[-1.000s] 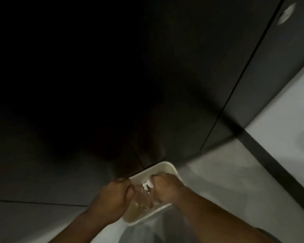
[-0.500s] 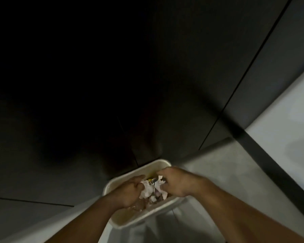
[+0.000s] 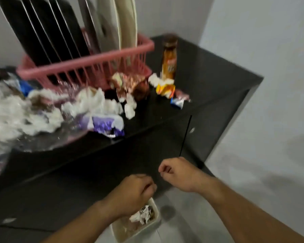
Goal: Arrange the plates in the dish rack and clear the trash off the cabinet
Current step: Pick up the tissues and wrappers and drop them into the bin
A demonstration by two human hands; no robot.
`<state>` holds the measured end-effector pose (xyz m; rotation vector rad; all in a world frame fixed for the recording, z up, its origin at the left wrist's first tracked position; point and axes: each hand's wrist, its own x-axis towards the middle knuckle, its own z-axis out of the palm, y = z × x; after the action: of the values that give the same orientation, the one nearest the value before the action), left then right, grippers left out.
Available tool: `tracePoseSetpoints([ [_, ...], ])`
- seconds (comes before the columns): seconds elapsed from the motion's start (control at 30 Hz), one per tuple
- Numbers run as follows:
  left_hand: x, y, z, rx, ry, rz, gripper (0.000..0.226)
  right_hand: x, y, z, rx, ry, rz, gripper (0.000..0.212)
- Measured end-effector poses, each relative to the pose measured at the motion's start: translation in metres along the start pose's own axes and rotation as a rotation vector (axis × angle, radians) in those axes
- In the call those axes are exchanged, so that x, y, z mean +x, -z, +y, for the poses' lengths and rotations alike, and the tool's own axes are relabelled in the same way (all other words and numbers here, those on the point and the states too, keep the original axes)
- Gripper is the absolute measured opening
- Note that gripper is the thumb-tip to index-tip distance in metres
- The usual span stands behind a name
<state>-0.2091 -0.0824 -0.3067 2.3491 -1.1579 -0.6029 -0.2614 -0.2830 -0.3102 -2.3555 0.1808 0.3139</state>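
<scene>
The left hand's fingers (image 3: 148, 187) are curled in toward the palm, with nothing visible in them, and the left hand (image 3: 132, 195) hangs at lower centre of the frame just above a cream waste bin (image 3: 154, 223). The right hand's fingers (image 3: 163, 170) are curled too, thumb tip near the forefinger and nothing seen between them; the right hand (image 3: 178, 174) sits slightly higher and to the right, apart from the left. Both are in front of the black cabinet (image 3: 209, 71), touching nothing. The bin stands on the pale floor (image 3: 253, 172) against the cabinet's front, with crumpled white scraps (image 3: 142, 215) inside it.

Further out, the cabinet top slopes across the upper half of the frame. Trash lies along its near edge: a heap of white tissue (image 3: 16, 113) at the left on clear plastic, a purple wrapper (image 3: 105, 124) near the middle, a yellow wrapper (image 3: 165, 88) and a small blue and white wrapper (image 3: 177, 102) toward the right. A brown bottle (image 3: 168, 57) stands upright just behind the yellow wrapper.

Behind the trash, at upper left, the pink dish rack (image 3: 88, 67) rests on the cabinet. Plates stand on edge in it: dark plates (image 3: 42, 32) on the left side, pale plates (image 3: 125, 20) on the right. The whole picture is blurred, so finer detail of the litter cannot be told
</scene>
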Motion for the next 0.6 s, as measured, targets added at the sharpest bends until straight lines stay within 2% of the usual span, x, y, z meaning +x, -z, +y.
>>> tracePoseSetpoints([
  [0.17, -0.009, 0.114, 0.114, 0.06, -0.147, 0.17, 0.037, -0.046, 0.121, -0.069, -0.047, 0.097, 0.114, 0.015],
  [0.27, -0.007, 0.159, 0.153, 0.062, -0.161, 0.279, 0.024, -0.066, 0.173, -0.092, -0.062, 0.119, 0.127, 0.012],
  [0.37, -0.005, 0.179, 0.171, 0.083, -0.133, 0.35, 0.016, -0.08, 0.2, -0.101, -0.075, 0.127, 0.147, 0.015],
  [0.53, 0.001, 0.183, 0.173, 0.118, -0.106, 0.368, 0.009, -0.079, 0.207, -0.097, -0.112, 0.073, 0.179, 0.018],
  [0.6, 0.01, 0.188, 0.168, 0.13, -0.089, 0.383, 0.009, -0.071, 0.209, -0.095, -0.142, 0.034, 0.174, 0.028],
])
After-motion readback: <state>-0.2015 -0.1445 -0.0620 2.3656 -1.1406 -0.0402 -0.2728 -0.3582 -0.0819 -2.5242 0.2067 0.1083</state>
